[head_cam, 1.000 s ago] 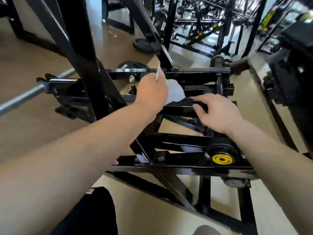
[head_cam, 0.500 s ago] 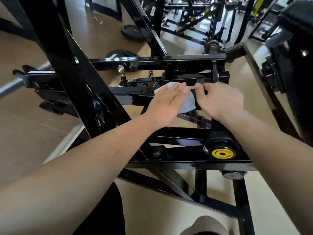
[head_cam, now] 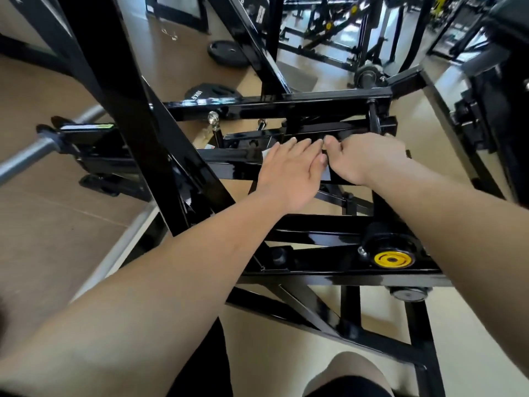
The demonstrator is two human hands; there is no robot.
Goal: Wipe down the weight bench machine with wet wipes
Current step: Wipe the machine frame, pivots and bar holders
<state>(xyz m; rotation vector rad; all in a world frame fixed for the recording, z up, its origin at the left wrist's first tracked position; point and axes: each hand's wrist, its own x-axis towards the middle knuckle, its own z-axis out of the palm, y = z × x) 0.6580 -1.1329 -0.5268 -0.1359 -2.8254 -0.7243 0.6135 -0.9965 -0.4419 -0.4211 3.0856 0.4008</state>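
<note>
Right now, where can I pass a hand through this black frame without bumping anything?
Free: tan floor gap between the black diagonal upright and left hand; second gap below the yellow-capped pivot, between lower struts. Crowded: from the silver eye bolt to the right hand gripping the black crossbar.

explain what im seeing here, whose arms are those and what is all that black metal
There is no robot here. A person wears a camera on the head, so the single picture looks down along their own two arms. The black metal is the frame of a gym weight machine standing on a tan floor. It has a yellow cap on one pivot, and weight plates lie on the floor behind it. The left hand presses flat, fingers straight, on a wet wipe against a crossbar. Most of the wipe is hidden under the palm. The right hand sits beside it, fingers curled over the same crossbar, probably to steady the person. They are cleaning the machine.
</note>
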